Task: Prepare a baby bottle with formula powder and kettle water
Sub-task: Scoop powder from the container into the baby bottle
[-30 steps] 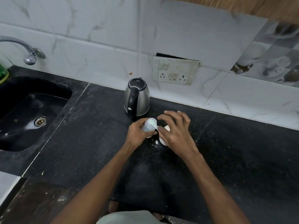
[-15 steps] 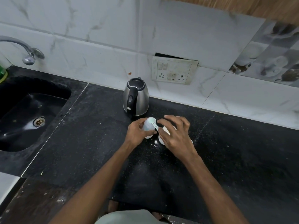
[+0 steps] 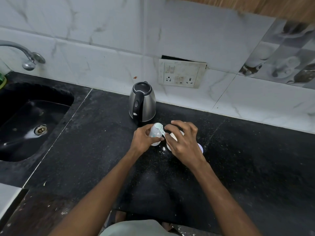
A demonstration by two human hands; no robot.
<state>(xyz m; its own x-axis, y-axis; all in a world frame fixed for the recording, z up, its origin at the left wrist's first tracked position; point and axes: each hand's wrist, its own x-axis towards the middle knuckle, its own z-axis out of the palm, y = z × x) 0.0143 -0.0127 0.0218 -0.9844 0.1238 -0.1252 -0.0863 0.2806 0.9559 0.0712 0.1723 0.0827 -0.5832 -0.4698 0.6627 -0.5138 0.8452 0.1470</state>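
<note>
While the left hand (image 3: 142, 140) grips the small white plastic baby bottle (image 3: 156, 135) just before the steel kettle (image 3: 142, 101), the right hand (image 3: 182, 142) pinches a pale green scoop (image 3: 161, 129) at its mouth; a tilt risks spilling powder onto the black worktop (image 3: 95, 150).
</note>
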